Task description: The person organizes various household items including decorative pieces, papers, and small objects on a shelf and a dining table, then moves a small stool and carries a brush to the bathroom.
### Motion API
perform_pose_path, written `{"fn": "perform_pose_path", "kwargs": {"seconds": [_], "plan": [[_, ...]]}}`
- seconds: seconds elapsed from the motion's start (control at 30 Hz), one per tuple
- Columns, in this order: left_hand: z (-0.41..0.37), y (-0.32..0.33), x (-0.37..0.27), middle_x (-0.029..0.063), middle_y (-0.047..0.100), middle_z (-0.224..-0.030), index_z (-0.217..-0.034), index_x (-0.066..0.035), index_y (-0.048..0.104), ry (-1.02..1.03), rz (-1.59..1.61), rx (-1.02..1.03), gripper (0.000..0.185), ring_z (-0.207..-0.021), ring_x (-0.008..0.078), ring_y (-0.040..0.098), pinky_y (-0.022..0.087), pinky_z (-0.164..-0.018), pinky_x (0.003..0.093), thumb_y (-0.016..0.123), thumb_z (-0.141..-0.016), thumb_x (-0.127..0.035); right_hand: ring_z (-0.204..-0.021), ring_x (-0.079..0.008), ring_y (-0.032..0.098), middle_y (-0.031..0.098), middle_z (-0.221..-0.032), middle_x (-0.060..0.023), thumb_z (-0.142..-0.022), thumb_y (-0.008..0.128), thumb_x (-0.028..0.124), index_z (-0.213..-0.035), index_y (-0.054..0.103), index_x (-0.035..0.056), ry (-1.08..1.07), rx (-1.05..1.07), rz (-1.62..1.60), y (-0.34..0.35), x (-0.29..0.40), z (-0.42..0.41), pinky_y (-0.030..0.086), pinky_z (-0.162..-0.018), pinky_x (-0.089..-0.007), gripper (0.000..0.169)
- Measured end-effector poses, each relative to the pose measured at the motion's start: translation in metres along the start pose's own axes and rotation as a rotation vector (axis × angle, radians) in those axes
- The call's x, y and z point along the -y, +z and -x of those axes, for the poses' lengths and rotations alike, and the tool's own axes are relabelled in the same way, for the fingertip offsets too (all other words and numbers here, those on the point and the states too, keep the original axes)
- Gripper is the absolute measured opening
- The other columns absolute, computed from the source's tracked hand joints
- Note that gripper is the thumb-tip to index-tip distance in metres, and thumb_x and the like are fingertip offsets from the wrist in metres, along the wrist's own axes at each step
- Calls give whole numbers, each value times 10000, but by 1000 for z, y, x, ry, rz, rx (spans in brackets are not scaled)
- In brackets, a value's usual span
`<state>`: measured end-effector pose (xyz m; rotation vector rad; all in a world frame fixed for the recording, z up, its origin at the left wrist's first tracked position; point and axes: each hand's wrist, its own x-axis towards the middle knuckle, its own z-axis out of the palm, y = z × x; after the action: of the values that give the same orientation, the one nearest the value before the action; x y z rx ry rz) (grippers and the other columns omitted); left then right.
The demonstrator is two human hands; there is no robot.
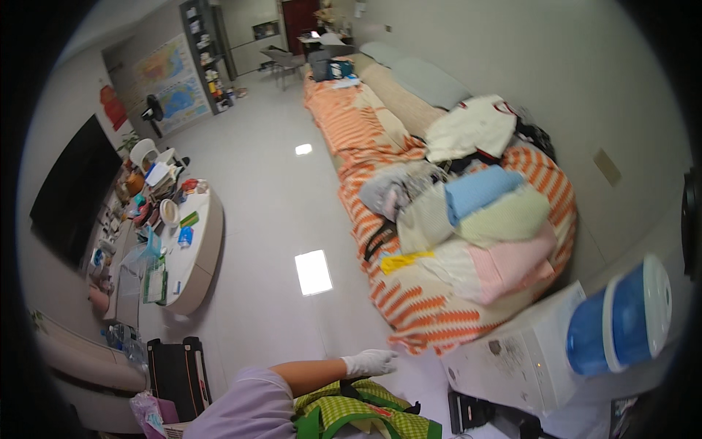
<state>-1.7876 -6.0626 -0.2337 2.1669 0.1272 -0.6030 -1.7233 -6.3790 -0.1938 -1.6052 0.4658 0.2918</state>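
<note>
My left hand (369,364), in a white glove, is held across the front of my green checked apron (362,406). Nothing shows in it, and its fingers lie close together, partly blurred. My right hand is out of view. Before me stands a sofa under an orange and cream striped cover (439,321). On it lie a rolled blue cloth (482,192), a pale green cloth (507,217), a pink cloth (513,260), a yellow cloth (405,262), a grey garment (397,189) and a white garment with dark red trim (471,129).
A water dispenser with a blue bottle (617,318) stands at the right, close to the sofa. On the left, a rounded white table (194,263) bears containers and other items. A black folded item (178,378) stands at lower left. Chairs (285,63) are far back.
</note>
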Motion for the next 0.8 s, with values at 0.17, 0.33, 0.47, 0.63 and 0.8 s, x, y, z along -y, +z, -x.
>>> {"fn": "perform_pose_path", "kwargs": {"seconds": [0.17, 0.33, 0.47, 0.63, 0.8], "plan": [[79, -114, 104, 228, 518, -1288, -1339, 3, 424, -225, 121, -95, 567, -1140, 343, 540, 413, -979, 353, 517, -928, -376, -559, -69, 430, 524, -708, 10, -918, 404, 590, -1020, 540, 103, -18, 184, 54, 147, 27, 9, 296, -453, -236, 516], [108, -214, 187, 211, 525, -1297, -1335, 22, 436, -269, 470, -339, 574, -1214, 308, 500, 384, -1019, 337, 528, -919, -363, -550, -69, 435, 525, -690, 9, -924, 409, 581, -948, 542, 104, -34, 280, 87, 266, 44, 7, 299, -449, -238, 495], [106, -284, 289, 182, 496, -1330, -1381, -9, 386, -290, 753, -520, 579, -1235, 264, 467, 395, -1010, 338, 535, -939, -351, -542, -70, 439, 526, -675, 7, -929, 412, 573, -892, 543, 105, -52, 325, 108, 363, 49, -13, 302, -445, -239, 487], [165, -330, 427, 173, 506, -1336, -1330, -14, 463, -685, 592, -823, 575, -1241, 279, 480, 387, -1017, 332, 578, -878, -350, -533, -71, 443, 527, -657, 6, -935, 417, 563, -820, 544, 107, -71, 446, 158, 524, 76, -58, 306, -441, -241, 488], [259, -308, 485, 145, 624, -1097, -1166, -8, 563, -1094, 863, -884, 450, -939, 272, 603, 466, -789, 372, 530, -833, -308, -524, -72, 448, 528, -639, 5, -941, 422, 553, -749, 546, 108, -85, 746, 261, 715, 132, -89, 310, -436, -242, 501]]}}
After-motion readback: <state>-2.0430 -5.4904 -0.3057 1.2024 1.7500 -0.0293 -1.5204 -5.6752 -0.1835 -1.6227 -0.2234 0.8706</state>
